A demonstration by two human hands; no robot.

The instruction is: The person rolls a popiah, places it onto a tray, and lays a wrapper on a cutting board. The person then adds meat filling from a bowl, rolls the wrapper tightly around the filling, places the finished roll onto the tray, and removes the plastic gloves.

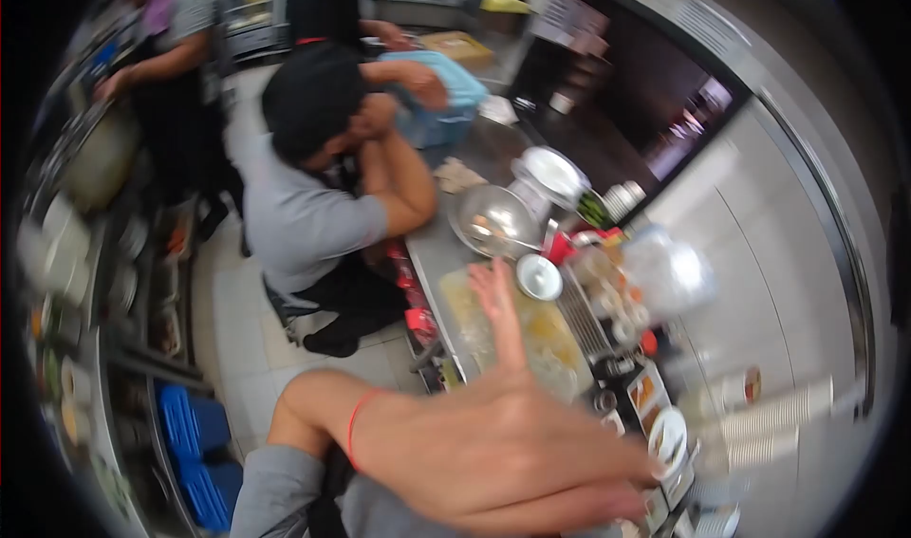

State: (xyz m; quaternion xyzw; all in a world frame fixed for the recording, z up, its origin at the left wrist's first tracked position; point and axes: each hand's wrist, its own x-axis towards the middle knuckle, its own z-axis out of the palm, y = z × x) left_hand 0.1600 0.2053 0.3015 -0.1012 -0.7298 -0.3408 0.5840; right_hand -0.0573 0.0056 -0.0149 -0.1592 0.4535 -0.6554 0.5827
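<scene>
My left hand (517, 448), a red string at its wrist, stretches across the foreground close to the camera. It is blurred, its fingers look extended, and nothing shows in them. Farther off, my right hand (491, 296) reaches over the counter with fingers apart, holding nothing visible; its forearm is partly hidden behind my left hand. Below the right hand lies a pale yellowish board (548, 334) with yellow bits on it. A small white bowl (539, 278) stands just right of those fingers. Beyond them is a large metal bowl (492, 217) with something orange inside.
A person in grey (313, 215) leans on the counter's left side, near a blue container (446, 87). Another person (180, 54) works farther back. Wrapped plastic (669, 272), stacked cups (773, 415) and small dishes line the right. Blue bins (195, 424) sit on a low left shelf.
</scene>
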